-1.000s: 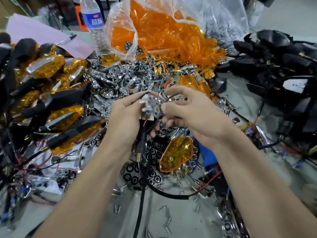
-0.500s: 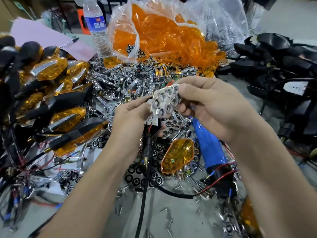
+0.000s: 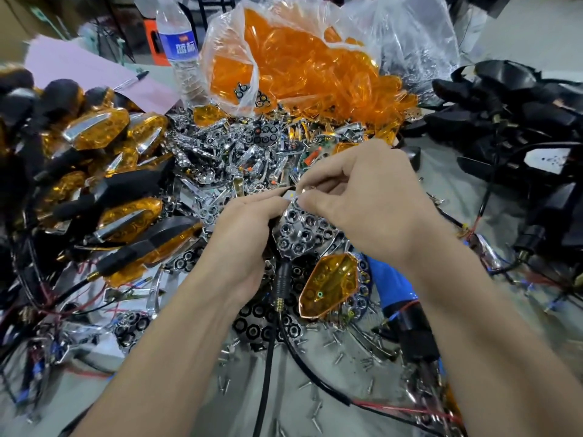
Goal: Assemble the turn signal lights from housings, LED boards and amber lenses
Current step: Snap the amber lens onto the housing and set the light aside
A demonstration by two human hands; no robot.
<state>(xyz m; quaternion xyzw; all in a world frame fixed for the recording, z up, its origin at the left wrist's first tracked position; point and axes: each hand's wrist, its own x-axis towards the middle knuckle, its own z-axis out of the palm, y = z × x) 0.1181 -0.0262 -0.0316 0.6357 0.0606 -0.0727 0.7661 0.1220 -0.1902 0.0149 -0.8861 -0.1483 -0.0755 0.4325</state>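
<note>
Both grips held the chrome LED board (image 3: 298, 230) above the bench (image 3: 448, 165), left hand (image 3: 249, 234) cupping, right hand (image 3: 362, 212) pinching its top edge; seating appeared underway, the nearby amber lens (image 3: 329, 285) judged next.

Water bottle (image 3: 176, 42): blue label (image 3: 182, 47) has two large white Chinese characters, too blurred to read, with a small red-orange mark above them (logo, illegible). Far right of the bottle, a white tag (image 3: 547, 159) on a black housing (image 3: 479, 164) shows only dark specks, no readable print.
</note>
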